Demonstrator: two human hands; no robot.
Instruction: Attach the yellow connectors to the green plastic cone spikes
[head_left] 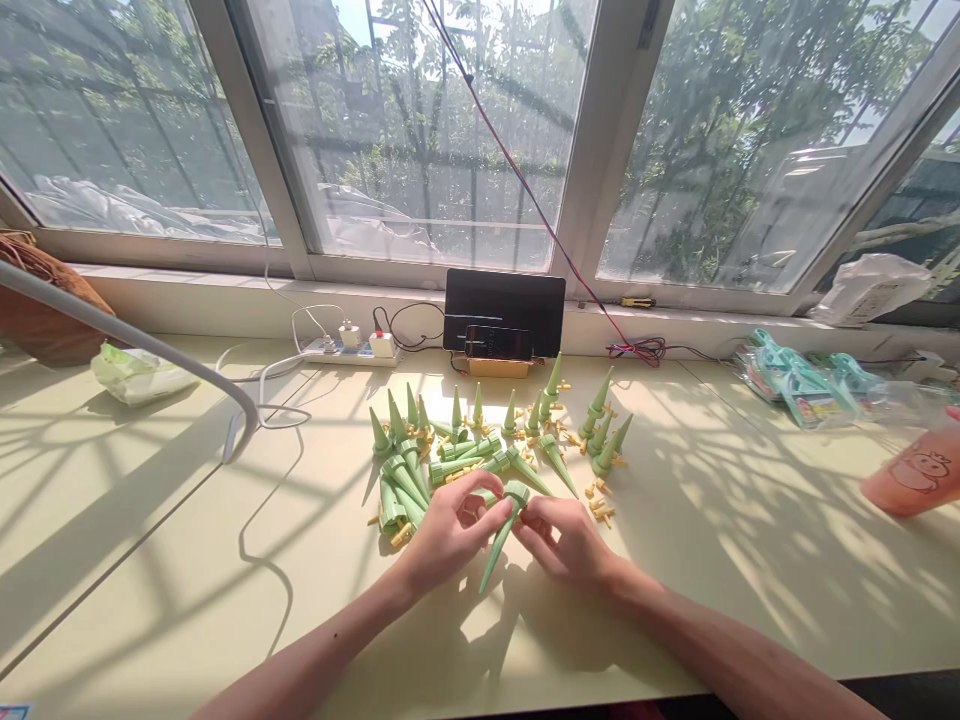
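A green plant watering spike (496,548) hangs point down and tilted, above the near side of a pile. My left hand (452,528) is closed on its wide collar, thumb on the near side. On the other side, my right hand (568,542) is pinched right beside the collar; whatever its fingertips hold is hidden. Just beyond my hands lies a heap of similar green spikes (465,450). Several more stand point up, like the spike (611,445) at the right, with small yellow valves at their bases. Loose yellow valves (600,505) lie right of the heap.
Behind the pile, a phone (499,343) leans against a black tablet (517,300). A power strip (352,350) with white cables lies to their left. A grey curved bar (150,345) crosses the left side. At right are bagged teal items (799,375) and a pink cup (915,468).
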